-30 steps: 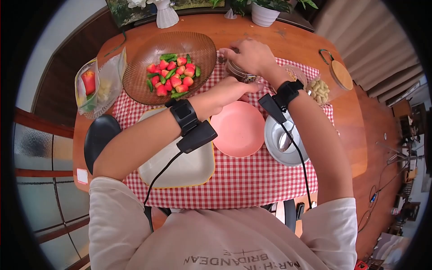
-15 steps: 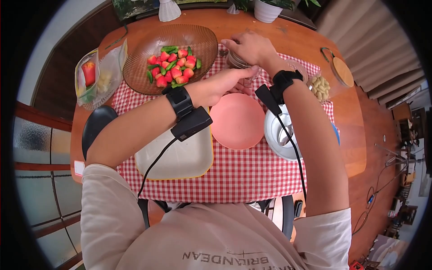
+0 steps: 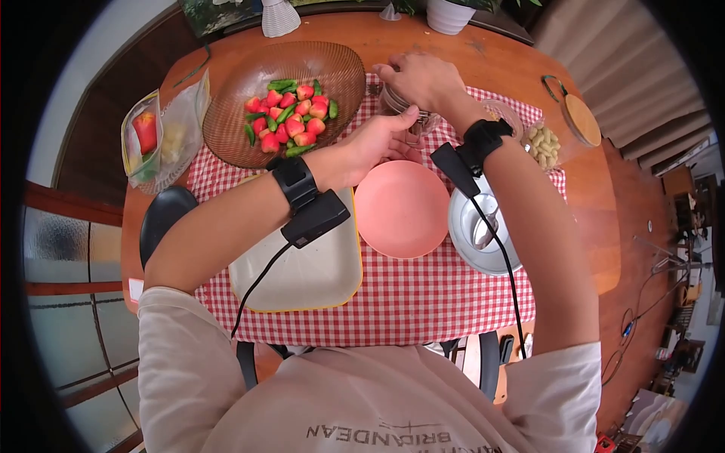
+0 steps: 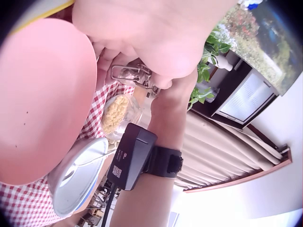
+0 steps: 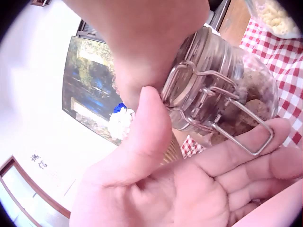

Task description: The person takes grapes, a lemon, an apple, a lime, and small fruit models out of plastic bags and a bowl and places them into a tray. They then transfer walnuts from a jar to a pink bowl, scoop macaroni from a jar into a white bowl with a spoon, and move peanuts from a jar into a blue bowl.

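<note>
A clip-top glass jar (image 5: 258, 90) with brown lumps inside stands beyond the pink plate (image 3: 402, 210). My right hand (image 3: 427, 81) lies over its lid from above and grips it, hiding most of the top. The wire clasp (image 5: 241, 125) faces me and its loop sticks out from the jar's side. My left hand (image 3: 370, 149) is at the clasp, palm facing the jar. Its thumb (image 5: 154, 113) points up to the lid's edge, while its fairly straight fingers (image 5: 236, 153) reach under the wire loop and touch it.
A ribbed brown bowl (image 3: 226, 113) of red fruits and green peppers sits back left, beside clear bags (image 3: 181, 128). Nearer lie a cream tray (image 3: 302, 279) and a white bowl with a spoon (image 3: 483, 230). Peanuts (image 3: 542, 145) and a wooden lid (image 3: 581, 121) are right.
My left hand has drawn slightly back from the jar, its thumb lifting and its fingers straightening below the clasp. My right hand stays on the lid. The head view has shifted a little.
</note>
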`<state>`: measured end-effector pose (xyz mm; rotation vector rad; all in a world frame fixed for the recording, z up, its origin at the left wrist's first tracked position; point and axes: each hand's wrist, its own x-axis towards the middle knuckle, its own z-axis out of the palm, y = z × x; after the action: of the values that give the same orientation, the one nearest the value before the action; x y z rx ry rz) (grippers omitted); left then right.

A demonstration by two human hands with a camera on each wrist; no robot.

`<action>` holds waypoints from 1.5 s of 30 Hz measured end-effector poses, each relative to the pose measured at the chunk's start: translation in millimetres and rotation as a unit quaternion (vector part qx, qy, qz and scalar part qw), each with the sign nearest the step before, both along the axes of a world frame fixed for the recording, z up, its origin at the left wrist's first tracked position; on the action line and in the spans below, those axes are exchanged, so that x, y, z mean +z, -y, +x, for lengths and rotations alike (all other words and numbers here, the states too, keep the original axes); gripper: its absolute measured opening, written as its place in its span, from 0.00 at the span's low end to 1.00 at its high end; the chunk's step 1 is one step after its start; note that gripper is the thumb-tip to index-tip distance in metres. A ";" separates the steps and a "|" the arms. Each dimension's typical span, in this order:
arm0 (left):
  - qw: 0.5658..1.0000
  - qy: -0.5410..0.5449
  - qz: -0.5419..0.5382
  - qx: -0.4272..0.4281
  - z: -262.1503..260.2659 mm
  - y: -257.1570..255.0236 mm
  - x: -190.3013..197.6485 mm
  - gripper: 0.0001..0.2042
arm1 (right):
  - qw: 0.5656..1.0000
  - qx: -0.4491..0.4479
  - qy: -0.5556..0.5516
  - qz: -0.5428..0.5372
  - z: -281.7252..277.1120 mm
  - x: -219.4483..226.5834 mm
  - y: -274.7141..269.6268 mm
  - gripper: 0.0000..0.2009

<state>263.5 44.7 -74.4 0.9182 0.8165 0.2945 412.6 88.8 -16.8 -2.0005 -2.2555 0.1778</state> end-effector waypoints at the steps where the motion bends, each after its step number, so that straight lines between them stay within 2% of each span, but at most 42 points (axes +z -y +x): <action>1: 1.000 -0.008 0.001 0.005 -0.9 0.4 1.0 0.38 | 1.000 0.001 -0.014 0.013 0.5 -0.7 0.2 0.27; 11: 0.999 0.029 -0.032 -0.007 0.6 -2.0 5.6 0.37 | 0.998 -0.044 -0.037 0.000 0.3 -0.4 -2.8 0.28; 14: 1.000 0.004 -0.029 0.008 2.9 0.0 2.2 0.38 | 0.998 -0.051 -0.033 -0.004 -0.3 -1.5 -3.4 0.28; 19: 0.998 -0.058 0.021 -0.031 4.3 -1.8 10.2 0.37 | 0.998 -0.051 -0.035 -0.005 -1.2 0.1 -2.1 0.27; 26: 0.994 -0.096 0.050 -0.030 7.6 2.6 22.7 0.36 | 0.998 -0.056 -0.041 -0.006 -2.4 0.6 -1.5 0.27; 29: 0.992 -0.114 0.053 -0.028 9.8 1.5 24.2 0.35 | 0.998 -0.054 -0.037 -0.010 -2.6 1.7 -0.5 0.27; 31: 0.989 -0.131 0.075 0.002 12.8 3.2 27.0 0.32 | 0.998 -0.048 -0.040 -0.011 -2.2 2.2 0.4 0.27; 35: 0.984 -0.143 0.102 0.030 14.0 1.8 31.1 0.29 | 0.998 -0.049 -0.044 -0.005 -2.4 0.9 -1.0 0.27; 40: 0.982 -0.143 0.121 -0.022 8.9 -8.6 24.1 0.28 | 0.998 -0.046 -0.036 0.000 -1.4 -0.9 -3.2 0.27; 45: 0.984 -0.142 0.110 -0.010 9.0 -11.1 19.4 0.26 | 0.999 -0.044 -0.031 -0.005 -2.2 0.3 -1.3 0.27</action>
<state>272.5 55.8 -54.9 1.1933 1.0497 0.2417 410.3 90.1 -16.5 -2.0639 -2.1292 0.2396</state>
